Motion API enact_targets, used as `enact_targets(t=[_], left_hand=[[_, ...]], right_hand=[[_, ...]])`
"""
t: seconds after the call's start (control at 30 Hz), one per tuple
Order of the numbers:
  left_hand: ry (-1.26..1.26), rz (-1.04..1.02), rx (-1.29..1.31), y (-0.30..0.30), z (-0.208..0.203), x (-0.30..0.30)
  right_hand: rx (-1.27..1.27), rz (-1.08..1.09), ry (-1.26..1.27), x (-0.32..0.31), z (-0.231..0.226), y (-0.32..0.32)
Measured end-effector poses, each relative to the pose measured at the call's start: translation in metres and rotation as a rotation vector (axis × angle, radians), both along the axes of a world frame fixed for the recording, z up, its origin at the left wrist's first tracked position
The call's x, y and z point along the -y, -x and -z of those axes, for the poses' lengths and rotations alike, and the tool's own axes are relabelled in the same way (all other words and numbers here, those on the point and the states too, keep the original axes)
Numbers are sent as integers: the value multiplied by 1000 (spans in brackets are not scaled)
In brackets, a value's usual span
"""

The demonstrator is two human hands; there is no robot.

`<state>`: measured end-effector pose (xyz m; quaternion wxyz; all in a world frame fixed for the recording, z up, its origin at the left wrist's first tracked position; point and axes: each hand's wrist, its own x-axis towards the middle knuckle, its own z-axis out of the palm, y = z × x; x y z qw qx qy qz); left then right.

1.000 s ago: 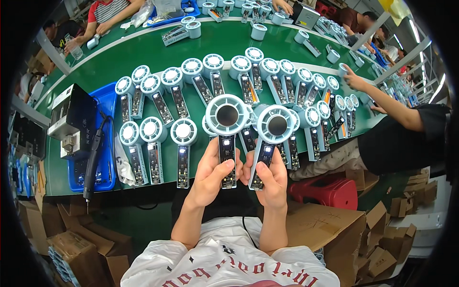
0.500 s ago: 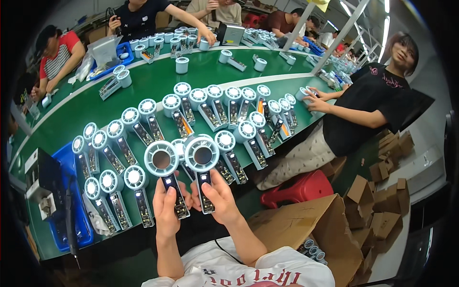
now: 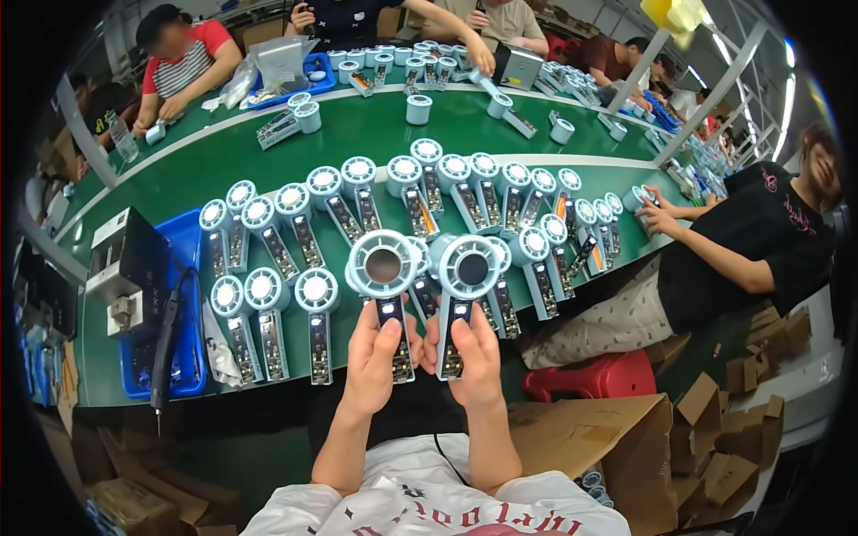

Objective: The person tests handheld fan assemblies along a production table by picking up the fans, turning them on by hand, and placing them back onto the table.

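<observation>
My left hand (image 3: 372, 348) is closed around the handle of a light-blue handheld fan (image 3: 382, 263), thumb on the front below its round head. In my right hand (image 3: 469, 353) is a second handheld fan (image 3: 469, 267) of the same kind, also gripped by the handle. Both are held upright side by side in front of me, with open handle fronts showing circuit boards and a small white lit spot. Their head centres look dark. Behind them, similar fans (image 3: 316, 290) lie in rows on the green table (image 3: 357, 121), partly hidden by the two I hold.
At left, a blue tray (image 3: 189, 390) carries a black electric screwdriver (image 3: 166, 344), beside a black-and-white box (image 3: 125, 277). A red stool (image 3: 594, 379) and cardboard boxes (image 3: 585, 429) stand at right. A person in black (image 3: 742, 228) handles a fan at the table; others sit across.
My view has turned left, so the table and the co-workers sit farther right in the picture. Both fans stay in my hands, now slightly wider apart and more upright.
</observation>
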<state>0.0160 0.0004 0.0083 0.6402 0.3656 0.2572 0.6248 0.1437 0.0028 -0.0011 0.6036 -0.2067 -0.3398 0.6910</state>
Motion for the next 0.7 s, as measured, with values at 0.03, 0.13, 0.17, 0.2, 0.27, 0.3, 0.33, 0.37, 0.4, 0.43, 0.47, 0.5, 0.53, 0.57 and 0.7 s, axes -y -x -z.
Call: enact_targets(t=[0.03,0.13,0.17,0.2,0.27,0.3,0.33,0.37,0.4,0.43,0.47,0.5,0.53,0.57,0.7], left_hand=[[-4,9,0,-1,-1,-1],[10,19,-21,1,-7,6],[-1,13,-22,0,-9,4],[-13,9,-23,0,-11,3],[-27,-5,-37,-1,-15,2],[-34,-12,-59,-2,-17,2],[-36,-14,-66,-3,-17,2],[-48,-18,-63,-3,-17,2],[-48,-11,-51,-3,-18,3],[-37,-12,-60,-3,-19,5],[-38,-2,-70,-3,-20,4],[-43,1,-83,-3,-20,4],[-49,4,-96,-3,-21,3],[-61,6,-91,-4,-24,3],[-70,15,-114,-7,-33,4]], right_hand=[[5,10,2,-1,-1,-1],[-1,22,22,6,-6,1],[8,18,9,3,-9,0],[17,15,-5,1,-11,-1],[21,11,-23,1,-12,-1],[25,11,-25,1,-13,-1],[29,11,-27,1,-13,-2],[34,11,-31,1,-15,-2],[40,11,-35,0,-16,-3],[37,11,-39,1,-17,-2],[37,14,-41,1,-18,-2],[37,17,-42,2,-19,-2],[36,20,-44,2,-21,-3],[35,23,-47,2,-23,-3],[31,30,-60,4,-29,-6]])
